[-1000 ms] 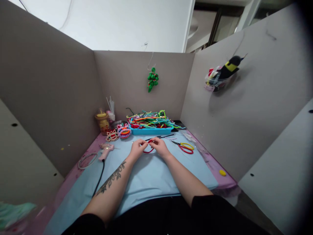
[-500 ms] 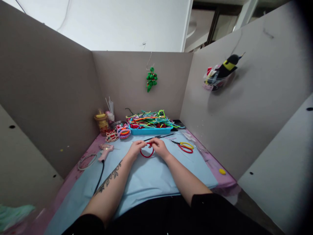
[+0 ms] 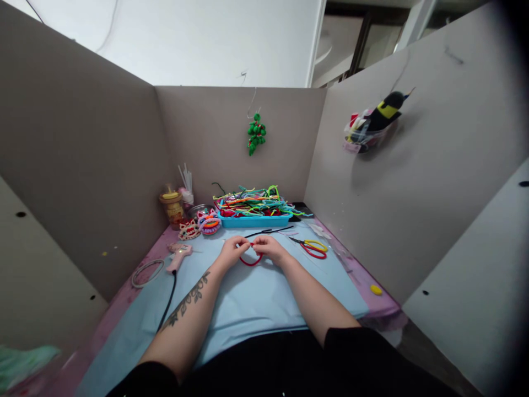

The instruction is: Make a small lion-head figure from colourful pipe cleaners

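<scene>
A red pipe cleaner (image 3: 250, 264) bent into a loop hangs between my two hands over the blue cloth. My left hand (image 3: 235, 250) pinches it at the upper left, and my right hand (image 3: 266, 246) pinches it at the upper right. The fingertips nearly meet at the top of the loop, where a short bit of red shows between them. Just behind the hands lie black pipe cleaners (image 3: 273, 230). To the right of my right hand rest scissors (image 3: 311, 247) with one yellow and one red handle.
Behind is a blue tray (image 3: 256, 221) heaped with colourful pipe cleaners. A pink glue gun (image 3: 179, 256) with a black cord lies left, near fuzzy pink-and-orange crafts (image 3: 209, 221) and a lidded cup (image 3: 172, 208). Grey panels (image 3: 198, 138) enclose the table. A yellow disc (image 3: 376, 289) sits right.
My hands have turned slightly and dipped a little, their fingertips closer together. The red loop has shifted slightly right and looks flatter, with more of it hidden by the fingers.
</scene>
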Available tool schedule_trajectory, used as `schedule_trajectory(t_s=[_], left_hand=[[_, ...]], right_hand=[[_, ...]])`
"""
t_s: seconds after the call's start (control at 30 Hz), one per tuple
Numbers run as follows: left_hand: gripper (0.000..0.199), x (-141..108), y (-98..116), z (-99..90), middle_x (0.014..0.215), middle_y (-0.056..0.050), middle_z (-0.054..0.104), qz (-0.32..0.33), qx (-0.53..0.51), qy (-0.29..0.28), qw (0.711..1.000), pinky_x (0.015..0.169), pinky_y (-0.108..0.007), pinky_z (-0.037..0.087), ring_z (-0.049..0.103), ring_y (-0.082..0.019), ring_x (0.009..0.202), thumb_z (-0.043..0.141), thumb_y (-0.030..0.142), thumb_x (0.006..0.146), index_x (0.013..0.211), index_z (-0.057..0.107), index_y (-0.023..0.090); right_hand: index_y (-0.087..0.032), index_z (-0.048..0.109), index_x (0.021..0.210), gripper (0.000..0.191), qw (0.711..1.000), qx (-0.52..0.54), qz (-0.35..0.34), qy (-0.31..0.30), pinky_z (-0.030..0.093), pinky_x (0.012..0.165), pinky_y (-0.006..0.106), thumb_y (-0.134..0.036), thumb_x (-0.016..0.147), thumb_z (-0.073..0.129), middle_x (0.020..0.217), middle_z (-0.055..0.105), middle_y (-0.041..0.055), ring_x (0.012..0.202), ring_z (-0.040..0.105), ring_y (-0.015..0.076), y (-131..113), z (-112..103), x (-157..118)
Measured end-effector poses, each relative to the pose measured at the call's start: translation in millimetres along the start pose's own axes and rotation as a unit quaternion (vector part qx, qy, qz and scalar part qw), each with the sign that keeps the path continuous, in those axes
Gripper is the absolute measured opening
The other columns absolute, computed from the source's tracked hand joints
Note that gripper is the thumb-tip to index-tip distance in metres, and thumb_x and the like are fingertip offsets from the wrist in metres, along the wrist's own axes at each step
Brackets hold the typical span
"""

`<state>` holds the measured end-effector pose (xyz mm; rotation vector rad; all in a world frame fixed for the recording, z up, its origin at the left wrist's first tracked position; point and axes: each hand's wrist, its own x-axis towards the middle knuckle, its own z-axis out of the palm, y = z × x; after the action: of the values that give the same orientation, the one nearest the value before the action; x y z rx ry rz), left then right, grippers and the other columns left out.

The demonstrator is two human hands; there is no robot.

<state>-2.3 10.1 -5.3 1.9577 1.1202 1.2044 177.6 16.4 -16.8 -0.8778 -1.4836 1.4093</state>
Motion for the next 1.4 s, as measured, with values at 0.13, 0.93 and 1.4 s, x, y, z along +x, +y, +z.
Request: schedule_trajectory(t_s=[0.13, 0.93, 1.4], left_hand=[[0.026, 0.7, 0.7, -0.9, 0.064, -0.002, 0.063, -0.02, -0.015, 0.004, 1.0, 0.066, -0.027, 0.041, 0.055, -0.017, 0.068, 0.062, 0.042, 0.07, 0.063, 0.065, 0.017], [0.021, -0.8, -1.0, 6.9, 0.072, -0.003, 0.066, -0.043, -0.058, 0.081, 0.994, 0.071, -0.029, 0.041, 0.056, -0.017, 0.073, 0.065, 0.037, 0.073, 0.071, 0.069, 0.016], [0.018, -4.3, 6.2, 4.5, 0.072, -0.003, 0.066, 0.081, 0.062, 0.049, 0.994, 0.073, -0.029, 0.041, 0.056, -0.017, 0.073, 0.058, 0.031, 0.081, 0.073, 0.069, 0.019]], right_hand=[[-0.018, 0.06, 0.067, 0.021, 0.991, -0.11, -0.07, 0.039, 0.031, 0.052, 0.023, -0.036, 0.065, 0.071, 0.052, 0.052, -0.0066, 0.05, 0.042, 0.0092, 2.9, 2.8, 0.4], [-0.017, 0.063, 0.065, 0.03, 0.991, -0.058, -0.06, 0.106, 0.035, 0.06, 0.027, -0.046, 0.069, 0.069, 0.059, 0.057, -0.0014, 0.058, 0.046, 0.0129, 7.5, 5.4, 5.0], [-0.018, 0.067, 0.068, 0.031, 0.986, 0.131, 0.016, 0.106, 0.035, 0.061, 0.026, -0.037, 0.051, 0.084, 0.061, 0.061, -0.0021, 0.06, 0.05, 0.0117, 1.6, 10.3, 4.3]])
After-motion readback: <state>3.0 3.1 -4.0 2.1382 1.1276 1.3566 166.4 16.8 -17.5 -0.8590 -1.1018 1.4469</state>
